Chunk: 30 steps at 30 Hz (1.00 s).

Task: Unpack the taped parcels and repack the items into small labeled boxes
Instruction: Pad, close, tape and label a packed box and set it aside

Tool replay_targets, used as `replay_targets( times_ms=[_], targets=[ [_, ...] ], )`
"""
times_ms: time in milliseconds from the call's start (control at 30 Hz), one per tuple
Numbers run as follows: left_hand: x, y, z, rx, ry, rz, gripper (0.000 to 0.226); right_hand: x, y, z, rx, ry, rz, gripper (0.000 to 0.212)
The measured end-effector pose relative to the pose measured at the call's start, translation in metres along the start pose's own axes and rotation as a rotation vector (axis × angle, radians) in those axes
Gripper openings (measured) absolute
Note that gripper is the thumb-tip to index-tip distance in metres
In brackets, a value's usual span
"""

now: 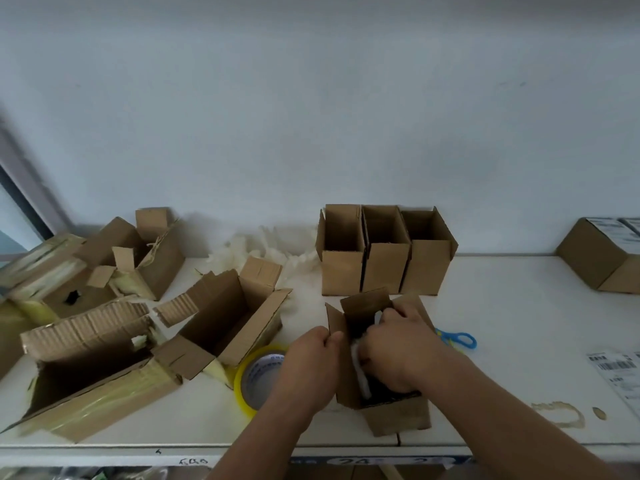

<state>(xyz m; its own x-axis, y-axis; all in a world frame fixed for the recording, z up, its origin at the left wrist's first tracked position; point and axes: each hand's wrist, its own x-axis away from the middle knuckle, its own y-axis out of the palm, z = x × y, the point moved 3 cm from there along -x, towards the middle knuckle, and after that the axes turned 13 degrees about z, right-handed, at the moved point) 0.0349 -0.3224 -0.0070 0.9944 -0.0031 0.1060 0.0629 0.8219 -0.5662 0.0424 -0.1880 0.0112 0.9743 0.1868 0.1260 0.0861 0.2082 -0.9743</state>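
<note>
Packing: left hand point(313, 351) grips the small box point(391, 407) flap, right hand point(398, 348) presses the black item point(384, 389) in; next, fold flaps shut

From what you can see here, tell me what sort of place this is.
Probably a parcel packing bench in a stockroom: open cartons lined up by the wall, a tape roll, and a printed shipping label on the table.
</note>
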Motion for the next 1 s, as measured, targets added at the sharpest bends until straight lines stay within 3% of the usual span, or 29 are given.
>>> replay_targets(
  times_ms=[167,233,367,467,633,700,800,900,1000],
  targets=[
    [-0.003,-0.027,-0.004,0.077,-0.024,0.061,0.027,0.001,-0.009,-0.008,-0.475,0.044,0.096,0.030],
    [-0.004,-0.029,-0.008,0.112,-0.076,0.042,0.027,0.001,-0.012,-0.007,-0.536,0.121,0.174,0.028],
    [-0.009,-0.030,-0.018,0.143,-0.161,0.006,0.029,-0.002,-0.014,0.002,-0.492,0.310,0.315,0.024],
    [-0.012,-0.030,-0.020,0.130,-0.173,-0.008,0.028,-0.005,-0.014,0.002,-0.333,0.331,0.231,0.025],
    [-0.016,-0.029,-0.022,0.061,-0.143,-0.029,0.029,-0.013,-0.012,-0.002,-0.344,0.292,0.128,0.024],
    [-0.018,-0.030,-0.024,-0.035,-0.078,-0.021,0.032,-0.017,-0.020,-0.003,-0.306,0.267,0.128,0.024],
    [-0.020,-0.043,-0.012,-0.293,0.080,0.133,0.035,-0.034,-0.040,-0.004,-0.408,0.289,0.282,0.020],
    [-0.030,-0.058,0.001,-0.315,0.188,0.296,0.032,-0.067,-0.055,-0.010,-0.517,0.294,0.366,0.025],
    [-0.050,-0.073,0.000,-0.348,0.254,0.361,0.029,-0.103,-0.063,-0.017,-0.570,0.275,0.393,0.026]
  ],
)
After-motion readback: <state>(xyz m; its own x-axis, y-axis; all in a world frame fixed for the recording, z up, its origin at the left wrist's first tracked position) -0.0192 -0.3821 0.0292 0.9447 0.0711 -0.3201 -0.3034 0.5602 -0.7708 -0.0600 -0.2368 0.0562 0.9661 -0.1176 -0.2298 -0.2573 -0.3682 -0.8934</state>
